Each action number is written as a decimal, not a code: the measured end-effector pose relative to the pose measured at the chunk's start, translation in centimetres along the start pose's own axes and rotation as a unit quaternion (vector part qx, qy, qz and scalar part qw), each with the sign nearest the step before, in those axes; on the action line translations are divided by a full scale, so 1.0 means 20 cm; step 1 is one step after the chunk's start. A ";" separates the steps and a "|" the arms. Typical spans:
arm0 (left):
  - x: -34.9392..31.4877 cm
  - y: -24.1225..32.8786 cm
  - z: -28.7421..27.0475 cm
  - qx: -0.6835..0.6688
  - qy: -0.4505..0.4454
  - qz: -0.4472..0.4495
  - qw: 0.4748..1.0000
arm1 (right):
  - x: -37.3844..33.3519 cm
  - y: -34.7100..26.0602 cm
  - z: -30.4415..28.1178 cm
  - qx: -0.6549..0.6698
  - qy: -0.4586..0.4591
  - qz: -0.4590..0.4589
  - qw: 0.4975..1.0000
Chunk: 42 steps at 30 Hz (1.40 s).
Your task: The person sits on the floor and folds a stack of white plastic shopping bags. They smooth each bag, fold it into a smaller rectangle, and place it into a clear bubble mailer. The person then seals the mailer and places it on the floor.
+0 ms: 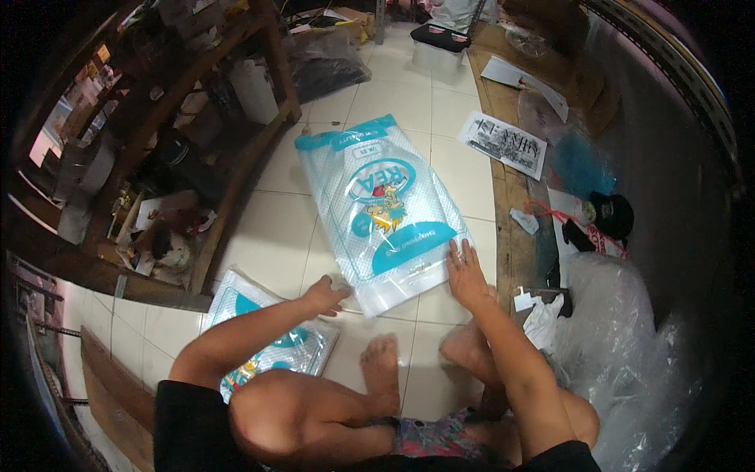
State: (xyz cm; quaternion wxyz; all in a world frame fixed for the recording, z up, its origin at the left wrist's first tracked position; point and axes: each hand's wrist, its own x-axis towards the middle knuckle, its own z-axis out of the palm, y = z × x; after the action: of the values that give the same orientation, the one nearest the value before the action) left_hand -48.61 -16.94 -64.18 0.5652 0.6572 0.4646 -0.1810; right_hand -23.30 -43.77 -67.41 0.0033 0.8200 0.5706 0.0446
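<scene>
A flat stack of clear plastic bags [417,216], printed in turquoise and white with a yellow cartoon figure, lies slantwise on the tiled floor in front of me. My right hand [467,277] rests with fingers stretched on the stack's near right corner. At the near left corner is my left hand [325,297], its fingers apart and their tips by the bag edge; whether they touch it I cannot tell. A second stack of the same bags [314,346] lies at lower left, partly hidden beneath my left forearm and knee.
On the left stands a wooden shelf [244,149] crowded with items. Cardboard [515,259] along the right carries a printed sheet [503,145], a black cap [612,214] and clear plastic sheeting [609,330]. Dark plastic [330,67] and a white tub [437,57] sit farther off.
</scene>
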 end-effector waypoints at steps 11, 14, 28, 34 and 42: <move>-0.18 0.48 0.20 0.467 0.087 0.376 0.796 | -0.14 -0.15 0.01 0.098 0.044 0.070 0.992; -0.05 0.42 0.44 0.491 0.114 0.399 0.766 | -0.10 -0.25 0.00 0.137 0.057 0.058 0.987; 0.09 0.58 0.57 0.335 0.072 0.506 0.792 | 0.02 -0.05 -0.01 0.323 -0.002 -0.015 0.946; 0.12 0.46 0.52 0.429 0.070 0.450 0.780 | 0.00 -0.02 0.01 0.260 -0.013 -0.009 0.965; 0.17 0.39 0.49 0.526 -0.004 0.414 0.743 | 0.05 -0.05 -0.07 0.177 -0.064 0.080 0.979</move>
State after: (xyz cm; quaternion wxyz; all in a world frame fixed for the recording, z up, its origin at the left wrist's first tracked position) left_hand -37.80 -23.95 -65.14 0.1512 0.9771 -0.0240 -0.1475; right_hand -23.97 -42.62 -66.10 -0.1092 0.8518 0.5004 -0.1101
